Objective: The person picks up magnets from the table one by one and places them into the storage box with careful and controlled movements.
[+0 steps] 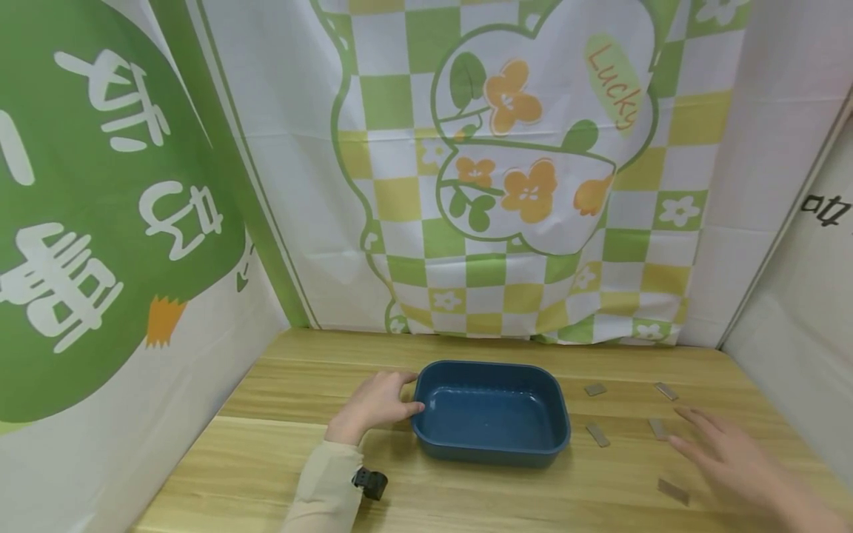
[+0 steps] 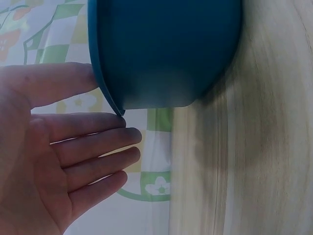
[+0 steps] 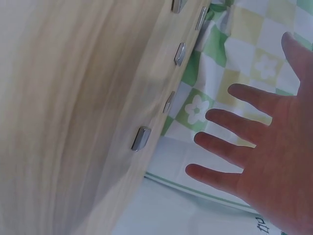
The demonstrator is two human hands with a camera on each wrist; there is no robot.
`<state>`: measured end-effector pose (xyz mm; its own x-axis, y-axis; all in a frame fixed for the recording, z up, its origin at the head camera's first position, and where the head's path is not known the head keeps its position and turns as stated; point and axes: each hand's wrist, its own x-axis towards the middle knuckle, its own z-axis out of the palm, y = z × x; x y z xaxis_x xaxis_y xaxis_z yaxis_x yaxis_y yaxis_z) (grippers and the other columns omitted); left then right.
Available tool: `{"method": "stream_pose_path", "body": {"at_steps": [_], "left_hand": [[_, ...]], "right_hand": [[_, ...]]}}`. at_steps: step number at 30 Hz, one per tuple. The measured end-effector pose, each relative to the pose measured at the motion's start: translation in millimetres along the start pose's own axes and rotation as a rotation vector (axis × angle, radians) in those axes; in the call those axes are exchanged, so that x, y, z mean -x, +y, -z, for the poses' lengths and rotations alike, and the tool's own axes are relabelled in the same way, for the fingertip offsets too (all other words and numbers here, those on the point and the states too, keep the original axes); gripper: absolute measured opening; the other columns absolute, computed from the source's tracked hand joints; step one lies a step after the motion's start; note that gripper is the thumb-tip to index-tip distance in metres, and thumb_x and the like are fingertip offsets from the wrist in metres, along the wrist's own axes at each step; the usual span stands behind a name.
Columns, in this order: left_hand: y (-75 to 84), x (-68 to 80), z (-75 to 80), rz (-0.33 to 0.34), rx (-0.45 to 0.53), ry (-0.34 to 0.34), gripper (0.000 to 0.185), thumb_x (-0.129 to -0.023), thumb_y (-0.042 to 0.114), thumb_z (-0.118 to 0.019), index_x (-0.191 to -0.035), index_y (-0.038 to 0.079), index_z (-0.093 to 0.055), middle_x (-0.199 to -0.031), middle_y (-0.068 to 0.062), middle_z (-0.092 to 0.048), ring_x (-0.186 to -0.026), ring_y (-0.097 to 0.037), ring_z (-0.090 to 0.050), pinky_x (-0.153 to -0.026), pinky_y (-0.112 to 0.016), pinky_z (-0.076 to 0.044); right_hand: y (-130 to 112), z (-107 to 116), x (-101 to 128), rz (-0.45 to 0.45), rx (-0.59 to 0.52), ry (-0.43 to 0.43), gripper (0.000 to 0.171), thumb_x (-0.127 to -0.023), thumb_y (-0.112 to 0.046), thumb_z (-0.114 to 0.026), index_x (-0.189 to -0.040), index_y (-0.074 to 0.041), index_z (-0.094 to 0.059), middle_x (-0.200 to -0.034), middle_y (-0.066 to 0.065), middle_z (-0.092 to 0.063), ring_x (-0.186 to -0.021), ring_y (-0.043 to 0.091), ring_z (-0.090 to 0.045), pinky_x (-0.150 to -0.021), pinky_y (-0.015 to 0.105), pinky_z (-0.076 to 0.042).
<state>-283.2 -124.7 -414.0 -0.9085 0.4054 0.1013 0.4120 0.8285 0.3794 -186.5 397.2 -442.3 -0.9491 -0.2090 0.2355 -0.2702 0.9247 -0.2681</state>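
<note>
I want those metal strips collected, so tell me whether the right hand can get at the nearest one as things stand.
Probably yes. The right hand hovers open above the table, and the nearest metal strip lies flat just beside it with nothing between. The blue tray sits off to its left, out of the way.

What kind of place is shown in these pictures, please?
Probably a small staged booth for recording tabletop handling, not a lived-in room: printed cloth backdrops wall in a wooden table on three sides, which bears only a blue tray and small flat metal pieces.
</note>
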Motion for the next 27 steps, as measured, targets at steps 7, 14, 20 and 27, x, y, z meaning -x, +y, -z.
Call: {"method": "stream_pose_path", "body": {"at_steps": [7,14,20,27], "left_hand": [[-0.6,-1.3,-1.1,-0.008,0.017,0.005,0.057,-0.081,0.036,-0.072,-0.128,0.005,-0.059,-0.126,-0.013,-0.062,-0.114,-0.035,-0.059,-0.093,-0.051,-0.049],[-0.4,-1.0,-0.4,-0.009,0.027,0.006,0.057,-0.082,0.034,-0.072,-0.128,0.004,-0.058,-0.126,-0.014,-0.061,-0.115,-0.036,-0.058,-0.094,-0.052,-0.048],[-1.3,-1.3,-0.7,-0.005,0.028,0.000,0.057,-0.082,0.034,-0.072,-0.128,0.004,-0.058,-0.126,-0.014,-0.062,-0.115,-0.036,-0.058,-0.094,-0.051,-0.048],[-1.6,-1.5,-1.2,-0.014,0.026,0.001,0.056,-0.082,0.034,-0.072,-0.127,0.004,-0.059,-0.126,-0.014,-0.062,-0.114,-0.035,-0.059,-0.093,-0.051,-0.049]], "right_hand": [[6,-1,2,-0.006,0.000,-0.006,0.060,-0.096,-0.038,-0.053,-0.134,0.007,-0.044,-0.129,0.040,-0.045,-0.110,0.060,-0.044,-0.083,0.074,-0.035],[13,-1,4,-0.009,0.020,-0.010,0.059,-0.096,-0.037,-0.053,-0.133,0.008,-0.045,-0.129,0.040,-0.045,-0.110,0.059,-0.045,-0.084,0.072,-0.036],[20,-3,6,-0.021,0.014,-0.012,0.057,-0.096,-0.036,-0.052,-0.131,0.010,-0.047,-0.126,0.041,-0.046,-0.108,0.060,-0.045,-0.082,0.072,-0.036],[29,-5,11,-0.044,-0.028,-0.012,0.057,-0.096,-0.034,-0.053,-0.131,0.010,-0.045,-0.124,0.042,-0.047,-0.108,0.060,-0.044,-0.081,0.074,-0.034]]}}
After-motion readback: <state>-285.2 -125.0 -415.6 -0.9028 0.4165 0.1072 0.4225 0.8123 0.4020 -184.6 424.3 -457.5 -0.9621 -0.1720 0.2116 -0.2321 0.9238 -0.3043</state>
